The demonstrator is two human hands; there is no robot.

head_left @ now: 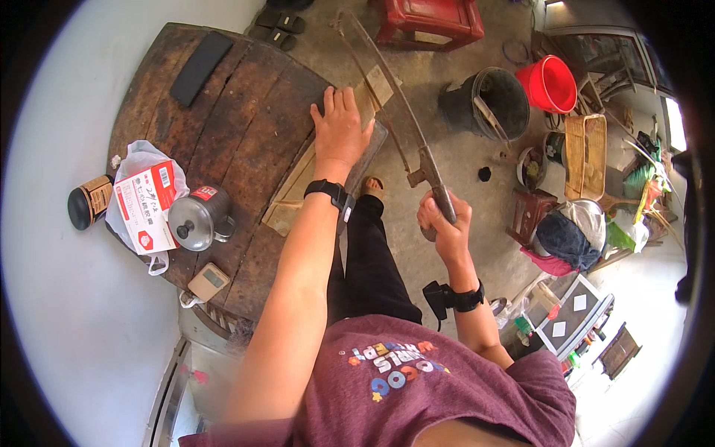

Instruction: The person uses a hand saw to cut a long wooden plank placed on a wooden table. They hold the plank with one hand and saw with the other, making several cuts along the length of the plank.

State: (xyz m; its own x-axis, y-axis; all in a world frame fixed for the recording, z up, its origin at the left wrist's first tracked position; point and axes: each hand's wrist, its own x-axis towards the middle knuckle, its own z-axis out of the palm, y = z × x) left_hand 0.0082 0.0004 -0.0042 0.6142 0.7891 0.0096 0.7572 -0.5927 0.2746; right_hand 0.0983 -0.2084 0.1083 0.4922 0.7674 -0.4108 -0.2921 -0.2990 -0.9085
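Observation:
A pale wooden plank [299,173] lies along the near edge of the dark wooden table [246,112], its far end reaching past the edge. My left hand [342,130] presses palm down on the plank, fingers stretched out. In my right hand [450,223] is the handle of a hacksaw [406,104], my fingers wrapped round it. The saw's rusty frame points away from me, over the floor. Its thin blade crosses by the plank's far end, just right of my left hand; whether the teeth touch the wood I cannot tell.
On the table are a black phone-like slab [201,68], a metal pot [199,220], a white-and-red box [145,208], a dark jar [89,203] and a small device [208,283]. A red stool [428,22], black bucket [488,104] and red bucket [547,83] stand on the floor.

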